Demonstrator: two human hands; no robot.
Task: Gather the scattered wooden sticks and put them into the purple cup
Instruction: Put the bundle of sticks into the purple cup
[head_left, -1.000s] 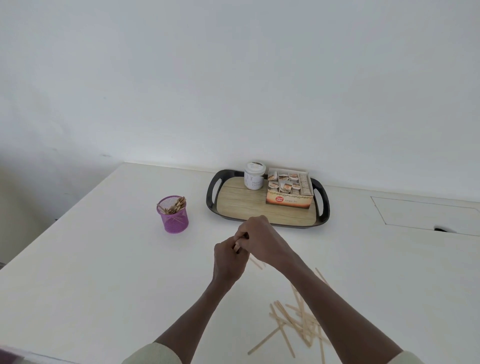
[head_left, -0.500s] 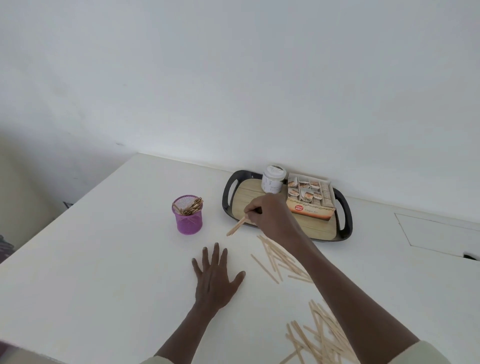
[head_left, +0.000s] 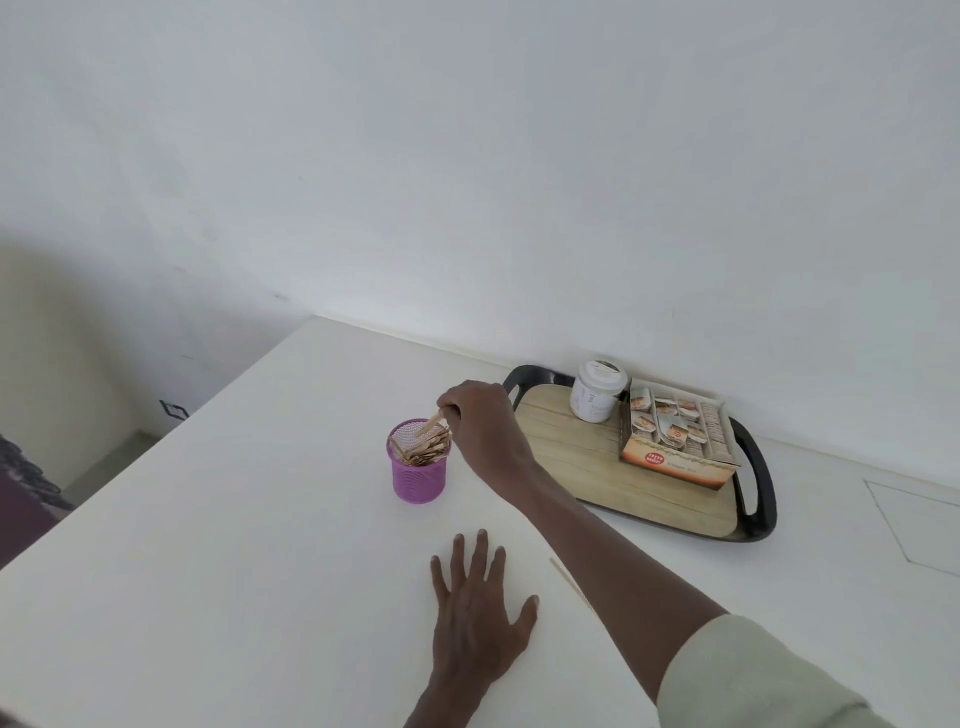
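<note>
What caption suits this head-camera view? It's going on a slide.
Right hand lowers a wooden stick into the purple cup; left hand rests flat on the table.

Purple mesh cup (head_left: 417, 475), upright, just left of the right hand (head_left: 480, 423) and well beyond the left hand (head_left: 475, 618); packed with pale wooden sticks (head_left: 423, 448). One stick (head_left: 430, 423) pinched in the right hand's fingertips, tilted down over the cup's rim. Another stick (head_left: 571, 586) flat on the table just right of the left hand.
</note>
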